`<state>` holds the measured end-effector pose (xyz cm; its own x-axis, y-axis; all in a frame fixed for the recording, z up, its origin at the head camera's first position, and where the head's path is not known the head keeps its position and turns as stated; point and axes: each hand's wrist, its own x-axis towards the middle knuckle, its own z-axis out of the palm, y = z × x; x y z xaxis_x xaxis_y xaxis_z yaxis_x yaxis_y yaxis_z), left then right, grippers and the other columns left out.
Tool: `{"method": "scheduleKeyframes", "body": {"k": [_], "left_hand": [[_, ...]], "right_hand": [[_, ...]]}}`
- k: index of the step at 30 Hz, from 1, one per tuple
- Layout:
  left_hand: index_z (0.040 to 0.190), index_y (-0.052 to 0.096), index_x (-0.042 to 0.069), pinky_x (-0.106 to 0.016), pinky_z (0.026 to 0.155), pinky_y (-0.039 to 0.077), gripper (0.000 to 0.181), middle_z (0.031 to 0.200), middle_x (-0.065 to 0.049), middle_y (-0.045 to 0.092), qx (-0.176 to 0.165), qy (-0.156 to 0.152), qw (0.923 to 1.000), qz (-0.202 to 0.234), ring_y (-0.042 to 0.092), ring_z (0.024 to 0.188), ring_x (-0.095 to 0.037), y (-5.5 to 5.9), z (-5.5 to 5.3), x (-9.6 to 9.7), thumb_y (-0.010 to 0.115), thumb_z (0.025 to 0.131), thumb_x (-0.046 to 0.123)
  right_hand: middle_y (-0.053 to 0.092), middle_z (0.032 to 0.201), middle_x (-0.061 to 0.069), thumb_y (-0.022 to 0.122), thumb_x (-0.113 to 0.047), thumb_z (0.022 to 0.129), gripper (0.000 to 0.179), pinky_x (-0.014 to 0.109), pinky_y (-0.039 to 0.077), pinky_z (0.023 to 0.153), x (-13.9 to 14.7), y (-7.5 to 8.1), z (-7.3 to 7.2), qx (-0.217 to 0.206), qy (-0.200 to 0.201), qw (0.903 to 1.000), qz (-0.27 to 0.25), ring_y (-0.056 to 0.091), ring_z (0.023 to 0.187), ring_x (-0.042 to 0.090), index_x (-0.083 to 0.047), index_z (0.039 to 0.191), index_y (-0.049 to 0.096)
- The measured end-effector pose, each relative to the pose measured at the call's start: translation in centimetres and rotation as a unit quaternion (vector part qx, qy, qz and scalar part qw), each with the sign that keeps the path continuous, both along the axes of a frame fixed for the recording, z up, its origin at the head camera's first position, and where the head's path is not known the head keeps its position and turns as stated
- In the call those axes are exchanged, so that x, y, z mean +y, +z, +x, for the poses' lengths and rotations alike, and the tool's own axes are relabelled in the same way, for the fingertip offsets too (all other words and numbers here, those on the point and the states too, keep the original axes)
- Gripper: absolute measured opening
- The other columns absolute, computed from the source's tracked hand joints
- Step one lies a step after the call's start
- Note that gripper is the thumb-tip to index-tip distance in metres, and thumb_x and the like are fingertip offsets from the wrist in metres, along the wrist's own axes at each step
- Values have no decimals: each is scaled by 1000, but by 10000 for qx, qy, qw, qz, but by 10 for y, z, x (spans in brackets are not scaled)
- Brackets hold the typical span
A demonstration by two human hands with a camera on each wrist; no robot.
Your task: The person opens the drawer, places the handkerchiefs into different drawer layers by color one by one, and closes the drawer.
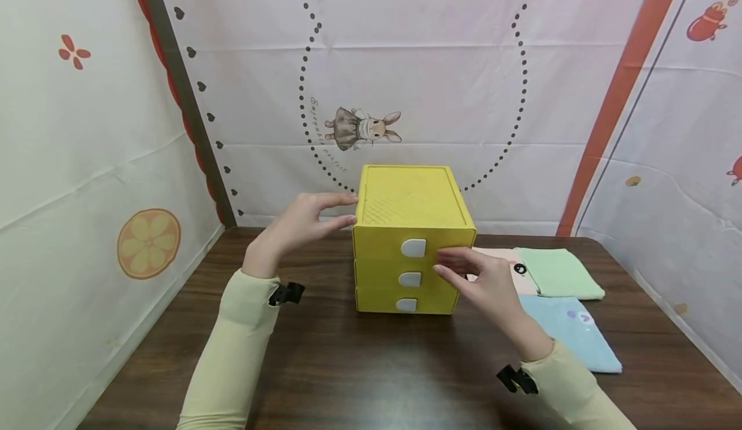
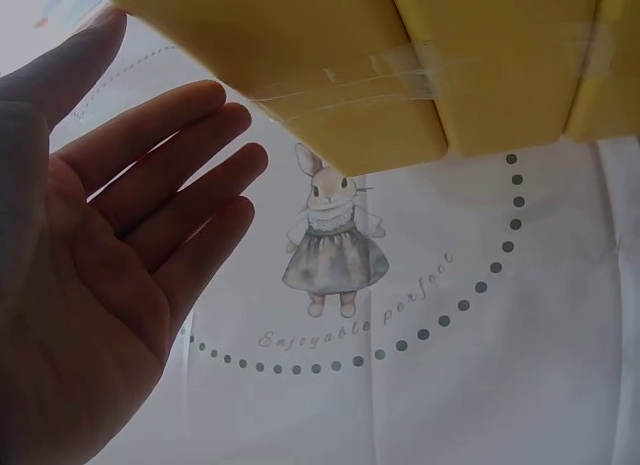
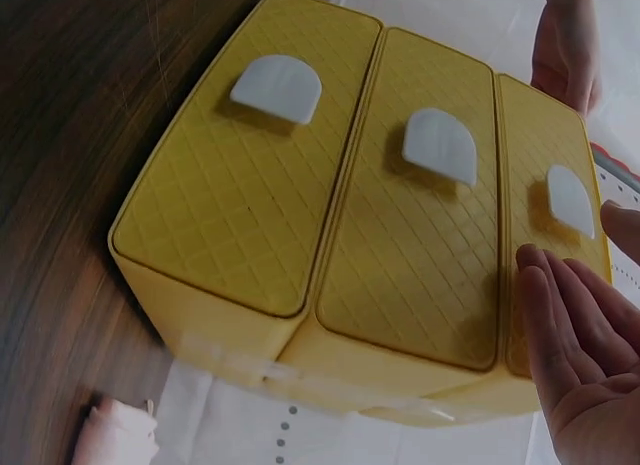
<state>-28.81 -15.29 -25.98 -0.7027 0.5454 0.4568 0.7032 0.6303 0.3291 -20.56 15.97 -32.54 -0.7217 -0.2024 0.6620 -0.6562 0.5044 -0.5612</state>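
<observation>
A yellow three-drawer storage box [image 1: 411,195] stands on the table, with a white tab handle [image 1: 413,248] on each drawer front. My left hand [image 1: 301,221] is at the box's upper left edge, its fingers extended and thumb apart; in the left wrist view the palm shows nothing held. In front of the top drawer's right part is my right hand [image 1: 489,282], fingers loosely bent and thumb apart. The right wrist view shows that hand [image 3: 590,355] beside the top drawer, holding nothing. All three drawers appear closed. Clear tape [image 2: 345,85] runs along the box's side.
Right of the box lie folded cloths on the brown wooden table [image 1: 348,372]: a light green one [image 1: 559,272], a pink one [image 1: 501,256] and a blue one [image 1: 574,336]. Printed white sheets [image 1: 435,95] hang behind and at both sides.
</observation>
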Motion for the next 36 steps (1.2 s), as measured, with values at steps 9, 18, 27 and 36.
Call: {"method": "scheduleKeyframes", "body": {"k": [9, 18, 27, 36], "left_hand": [[122, 53, 28, -29, 94, 41, 48, 120, 16, 54, -258, -21, 9996, -65, 48, 112, -2, 2, -1, -1, 51, 81, 53], [119, 56, 27, -31, 94, 41, 50, 119, 14, 55, -522, 148, 9983, -224, 50, 111, -5, 11, 1, 2, 52, 79, 56], [115, 58, 31, -31, 90, 43, 46, 115, 15, 57, -852, 280, 9957, -216, 52, 107, -4, 16, 2, 2, 54, 77, 57], [113, 59, 33, -30, 89, 43, 45, 112, 15, 59, -836, 221, 9961, -187, 53, 104, -2, 15, -1, 1, 56, 76, 58]], "right_hand": [[69, 87, -4, 68, -33, 76, 26, 20, 52, 63, -7, -9, -10, -231, -18, 9996, -172, 64, 74, 2, -16, 96, 67], [69, 85, -2, 69, -26, 76, 20, 19, 52, 62, -18, -2, -5, -345, -79, 9991, -232, 64, 71, 5, -13, 91, 69], [69, 82, 5, 71, -14, 75, 16, 23, 52, 61, -30, 17, 9, -467, -375, 9979, -264, 66, 69, 14, -4, 88, 69], [69, 80, -2, 71, -29, 73, 19, 20, 52, 62, -25, -4, -10, -749, -427, 9947, -560, 64, 69, 6, -14, 86, 70]]}}
